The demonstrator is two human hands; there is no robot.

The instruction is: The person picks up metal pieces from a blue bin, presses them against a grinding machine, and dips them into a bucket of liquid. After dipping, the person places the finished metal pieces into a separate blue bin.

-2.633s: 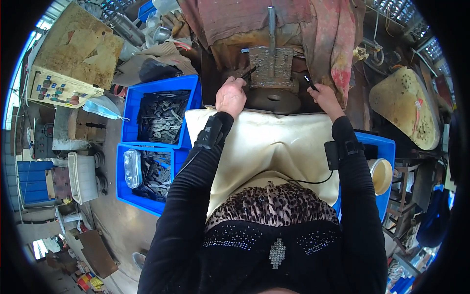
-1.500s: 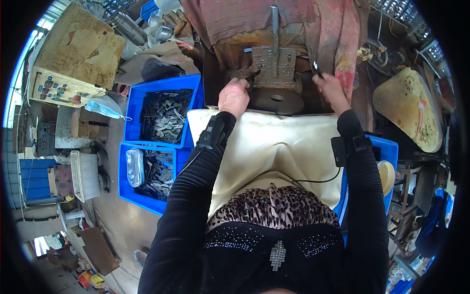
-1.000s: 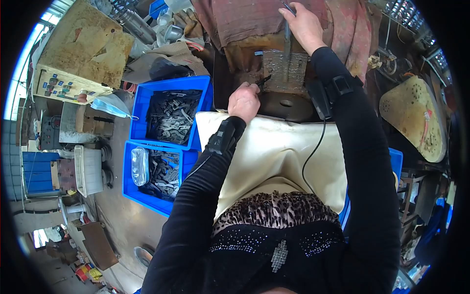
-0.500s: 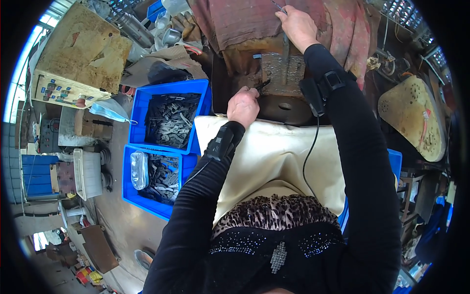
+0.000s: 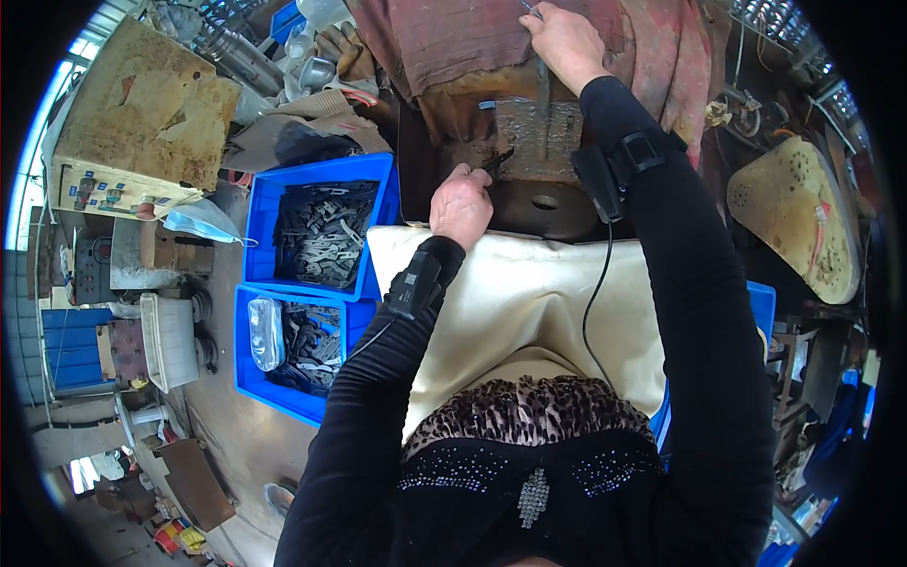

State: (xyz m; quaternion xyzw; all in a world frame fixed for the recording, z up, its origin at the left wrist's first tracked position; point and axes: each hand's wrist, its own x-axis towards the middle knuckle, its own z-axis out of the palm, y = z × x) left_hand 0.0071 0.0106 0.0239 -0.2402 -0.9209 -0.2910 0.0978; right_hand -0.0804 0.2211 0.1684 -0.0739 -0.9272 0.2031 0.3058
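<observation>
My left hand (image 5: 461, 205) is closed, low in front of the machine. From its fingertips a small dark metal piece (image 5: 498, 160) sticks out toward a rusty, pitted metal block (image 5: 537, 132). My right hand (image 5: 567, 45) is raised higher, in front of the dark red cloth (image 5: 472, 42) draped over the machine. Its fingers pinch a thin, shiny strip-like metal piece (image 5: 530, 8), partly hidden by the hand and the frame edge. Below the block lies a round dark disc with a hole (image 5: 529, 208). A pale cream apron (image 5: 529, 283) covers my lap.
Two blue bins, one at the back (image 5: 385, 189) and one nearer (image 5: 283, 403), hold many dark flat metal parts; a clear plastic box (image 5: 266, 333) lies in the nearer one. A stained control box (image 5: 142, 104) stands at the left. A tan perforated seat-like panel (image 5: 794, 222) is at the right.
The whole view has shifted slightly. Both hands keep nearly the same position and grip, with the small metal pieces still in their fingers.
</observation>
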